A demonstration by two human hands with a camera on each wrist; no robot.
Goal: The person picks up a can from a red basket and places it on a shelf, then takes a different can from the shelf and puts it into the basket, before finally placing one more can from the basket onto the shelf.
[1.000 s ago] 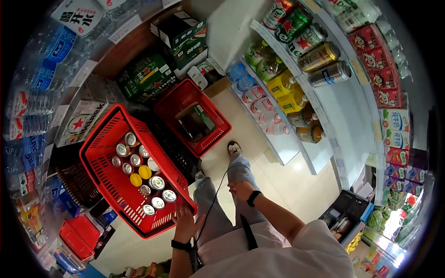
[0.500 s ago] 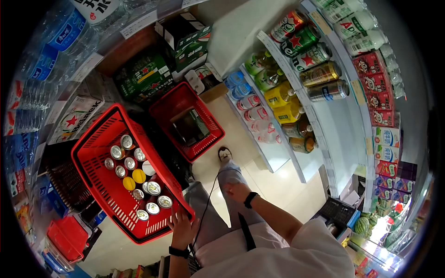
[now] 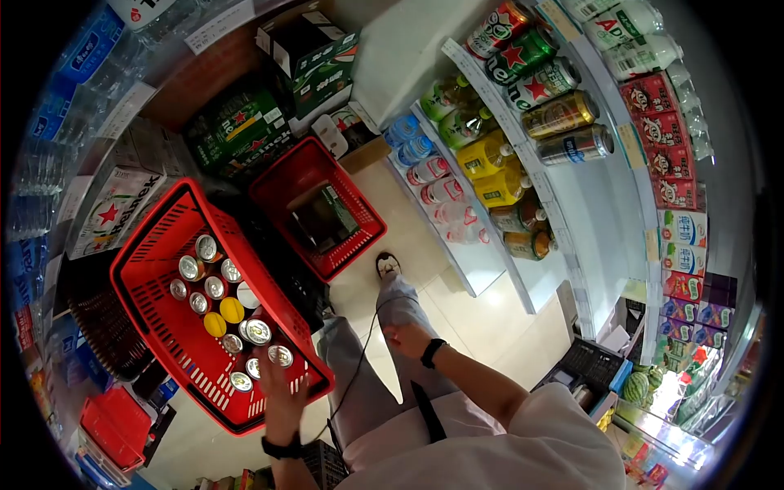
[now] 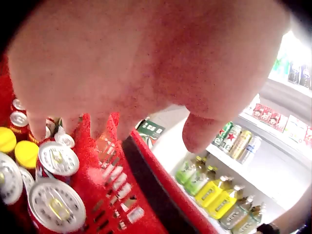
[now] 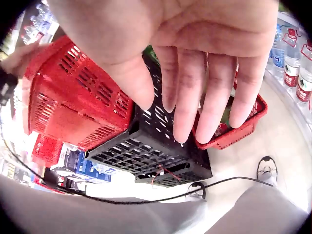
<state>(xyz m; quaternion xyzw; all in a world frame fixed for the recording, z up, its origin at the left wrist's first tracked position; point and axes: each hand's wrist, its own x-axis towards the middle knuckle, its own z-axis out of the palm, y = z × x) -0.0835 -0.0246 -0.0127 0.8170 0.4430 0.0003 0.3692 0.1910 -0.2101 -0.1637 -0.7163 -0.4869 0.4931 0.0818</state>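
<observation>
A red basket (image 3: 175, 237) at the left holds several cans, such as a silver-topped can (image 3: 258, 331), and two yellow-topped ones, one a yellow lid (image 3: 232, 309). My left hand (image 3: 286, 400) reaches over the basket's near end beside the cans, fingers extended. In the left wrist view the left hand (image 4: 146, 63) hangs above can tops (image 4: 57, 204), gripping none that I can see. Over my thigh, the right hand (image 3: 410, 339) holds nothing. The right wrist view shows the right hand (image 5: 195, 63) with its fingers loosely extended.
Behind stands a second red basket (image 3: 371, 233) with a carton inside. A black crate (image 5: 141, 153) supports the first basket. Drink shelves (image 3: 572, 204) rise at the right; water bottles (image 3: 90, 49) line the left. A thin black cable (image 5: 146, 201) crosses the legs.
My left hand has moved from the basket's near rim to over its inside, close to the cans. The right hand stays by the thigh. The whole view has shifted slightly.
</observation>
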